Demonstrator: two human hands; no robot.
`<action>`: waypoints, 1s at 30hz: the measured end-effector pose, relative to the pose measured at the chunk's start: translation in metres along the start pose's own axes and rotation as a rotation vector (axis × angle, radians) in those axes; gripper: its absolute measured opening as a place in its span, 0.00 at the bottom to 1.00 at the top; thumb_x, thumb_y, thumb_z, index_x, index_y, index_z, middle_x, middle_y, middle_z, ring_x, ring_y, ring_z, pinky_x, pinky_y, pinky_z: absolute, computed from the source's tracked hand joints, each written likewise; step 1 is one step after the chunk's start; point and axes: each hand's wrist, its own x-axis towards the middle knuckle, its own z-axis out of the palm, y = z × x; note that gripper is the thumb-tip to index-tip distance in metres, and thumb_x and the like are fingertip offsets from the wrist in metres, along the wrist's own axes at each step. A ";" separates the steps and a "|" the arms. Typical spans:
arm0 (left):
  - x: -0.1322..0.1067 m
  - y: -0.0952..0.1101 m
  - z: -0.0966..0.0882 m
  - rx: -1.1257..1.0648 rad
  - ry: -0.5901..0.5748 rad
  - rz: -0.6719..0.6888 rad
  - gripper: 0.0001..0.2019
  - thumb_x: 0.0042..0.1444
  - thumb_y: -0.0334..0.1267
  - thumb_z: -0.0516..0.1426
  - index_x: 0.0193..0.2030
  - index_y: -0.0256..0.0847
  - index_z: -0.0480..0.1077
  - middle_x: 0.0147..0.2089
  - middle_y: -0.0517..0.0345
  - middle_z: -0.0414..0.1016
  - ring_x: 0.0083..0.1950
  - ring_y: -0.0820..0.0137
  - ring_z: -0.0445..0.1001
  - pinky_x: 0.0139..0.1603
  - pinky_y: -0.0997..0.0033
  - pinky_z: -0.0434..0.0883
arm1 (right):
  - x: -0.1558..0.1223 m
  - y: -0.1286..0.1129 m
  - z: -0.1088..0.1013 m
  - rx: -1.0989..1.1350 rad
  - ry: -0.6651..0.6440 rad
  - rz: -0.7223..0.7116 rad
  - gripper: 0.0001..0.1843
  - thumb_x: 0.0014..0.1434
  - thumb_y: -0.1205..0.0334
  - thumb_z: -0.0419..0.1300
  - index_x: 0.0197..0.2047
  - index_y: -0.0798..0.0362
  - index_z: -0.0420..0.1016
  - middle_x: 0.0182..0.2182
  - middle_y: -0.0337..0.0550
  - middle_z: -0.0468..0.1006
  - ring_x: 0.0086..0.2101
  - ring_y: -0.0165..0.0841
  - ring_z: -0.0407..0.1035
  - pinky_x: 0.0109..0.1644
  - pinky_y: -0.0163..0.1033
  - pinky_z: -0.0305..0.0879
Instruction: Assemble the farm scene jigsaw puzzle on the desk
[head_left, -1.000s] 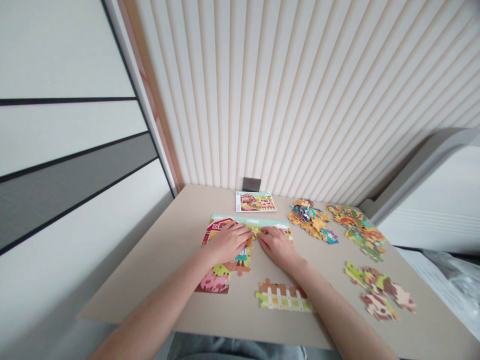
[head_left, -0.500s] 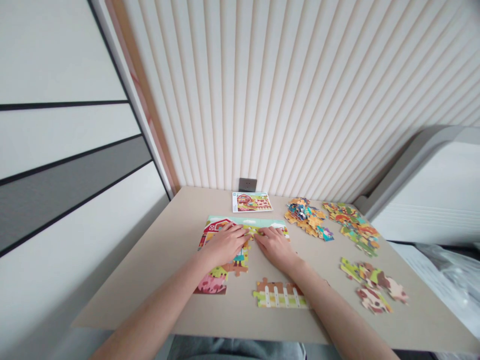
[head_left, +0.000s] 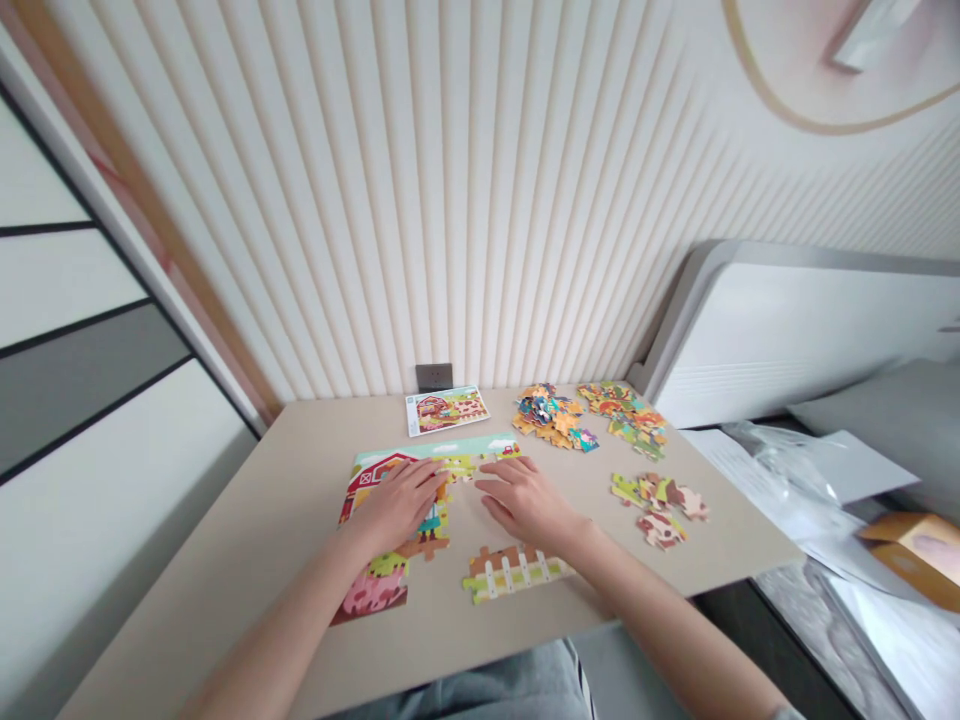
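Note:
My left hand [head_left: 405, 500] lies flat over the partly joined jigsaw puzzle [head_left: 375, 585], which pictures a red barn and a pink pig. Its fingers are stretched out and cover part of the barn and a figure. My right hand [head_left: 529, 505] is at the puzzle's right side, fingers apart, near the top strip with a small red car; I see nothing held in it. Below the right hand lies a joined fence strip [head_left: 514, 573], separate from the main puzzle and partly hidden by my right forearm.
The picture card [head_left: 448, 410] lies by the wall, below a dark socket [head_left: 434, 377]. Piled puzzle pieces [head_left: 551, 415] and a flatter group of pieces [head_left: 626, 418] are at the back right. Cow pieces [head_left: 661, 527] lie nearer. Papers and plastic [head_left: 780, 480] are beyond the right edge.
The view has turned right, so the table appears further left. My right hand has come slightly away from the puzzle, its fingers spreading. My left hand stays on the puzzle.

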 end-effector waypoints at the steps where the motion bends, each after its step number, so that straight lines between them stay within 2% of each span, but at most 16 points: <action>1: -0.001 0.000 -0.002 0.010 0.006 0.001 0.21 0.71 0.35 0.50 0.68 0.47 0.68 0.68 0.50 0.71 0.69 0.57 0.68 0.70 0.46 0.66 | -0.014 0.003 -0.006 -0.002 0.023 0.050 0.14 0.72 0.60 0.56 0.56 0.46 0.77 0.56 0.47 0.79 0.55 0.39 0.72 0.62 0.47 0.62; 3: -0.004 -0.004 -0.009 0.022 0.032 -0.012 0.20 0.71 0.37 0.49 0.67 0.47 0.69 0.68 0.50 0.71 0.68 0.57 0.69 0.71 0.45 0.64 | -0.048 0.020 -0.017 -0.045 0.060 0.190 0.13 0.71 0.62 0.56 0.54 0.46 0.79 0.53 0.48 0.81 0.54 0.41 0.73 0.60 0.48 0.65; 5: -0.009 -0.012 -0.016 0.023 0.061 -0.048 0.19 0.72 0.38 0.49 0.64 0.47 0.72 0.66 0.50 0.72 0.66 0.58 0.70 0.72 0.45 0.63 | -0.086 0.049 -0.026 -0.142 0.084 0.357 0.14 0.70 0.63 0.56 0.53 0.47 0.80 0.51 0.50 0.82 0.52 0.45 0.74 0.58 0.51 0.66; 8: -0.021 -0.035 -0.024 0.023 0.103 -0.125 0.18 0.71 0.40 0.49 0.59 0.47 0.75 0.63 0.50 0.75 0.64 0.58 0.72 0.70 0.47 0.66 | -0.139 0.097 -0.034 -0.261 0.027 0.573 0.16 0.68 0.60 0.56 0.53 0.48 0.81 0.52 0.51 0.82 0.53 0.48 0.75 0.56 0.53 0.68; 10: -0.029 -0.053 -0.027 0.029 0.148 -0.191 0.18 0.71 0.42 0.49 0.57 0.47 0.76 0.61 0.50 0.77 0.62 0.58 0.73 0.67 0.48 0.69 | -0.165 0.122 -0.035 -0.282 -0.016 0.674 0.18 0.67 0.56 0.56 0.55 0.48 0.81 0.53 0.52 0.82 0.53 0.49 0.75 0.56 0.53 0.68; 12: -0.036 -0.067 -0.027 0.025 0.167 -0.246 0.18 0.70 0.43 0.49 0.56 0.47 0.77 0.60 0.51 0.77 0.61 0.58 0.74 0.66 0.50 0.70 | -0.181 0.137 -0.032 -0.253 -0.051 0.676 0.21 0.65 0.53 0.57 0.57 0.47 0.80 0.55 0.53 0.81 0.55 0.49 0.74 0.59 0.53 0.67; 16: -0.042 -0.077 -0.027 -0.010 0.184 -0.308 0.18 0.70 0.43 0.49 0.53 0.45 0.79 0.58 0.50 0.79 0.59 0.58 0.76 0.65 0.52 0.71 | -0.189 0.146 -0.023 -0.124 -0.059 0.618 0.22 0.64 0.52 0.55 0.58 0.46 0.80 0.57 0.53 0.80 0.57 0.49 0.72 0.62 0.56 0.66; 21: -0.041 -0.071 -0.025 -0.026 0.172 -0.310 0.18 0.70 0.43 0.49 0.52 0.45 0.79 0.57 0.51 0.79 0.57 0.60 0.77 0.63 0.54 0.73 | -0.187 0.151 -0.019 -0.045 -0.037 0.609 0.23 0.63 0.47 0.57 0.56 0.44 0.81 0.58 0.54 0.78 0.59 0.52 0.70 0.63 0.59 0.65; 24: -0.040 -0.069 -0.024 -0.035 0.167 -0.298 0.18 0.70 0.42 0.48 0.53 0.46 0.79 0.57 0.51 0.79 0.57 0.61 0.77 0.63 0.55 0.73 | -0.188 0.155 -0.019 -0.050 -0.034 0.597 0.23 0.63 0.47 0.57 0.57 0.44 0.81 0.58 0.55 0.79 0.60 0.51 0.70 0.63 0.57 0.65; 27: -0.039 -0.067 -0.022 -0.051 0.163 -0.289 0.18 0.70 0.43 0.49 0.53 0.45 0.79 0.57 0.51 0.79 0.57 0.61 0.77 0.64 0.54 0.73 | -0.188 0.153 -0.021 -0.082 -0.028 0.607 0.23 0.63 0.47 0.59 0.58 0.43 0.80 0.57 0.54 0.79 0.59 0.51 0.71 0.62 0.56 0.66; 30: -0.037 -0.065 -0.020 -0.068 0.159 -0.292 0.18 0.70 0.43 0.49 0.54 0.46 0.79 0.57 0.50 0.79 0.58 0.60 0.76 0.64 0.54 0.72 | -0.180 0.142 -0.027 -0.072 0.013 0.625 0.27 0.63 0.43 0.60 0.61 0.44 0.77 0.57 0.53 0.79 0.57 0.53 0.72 0.63 0.58 0.66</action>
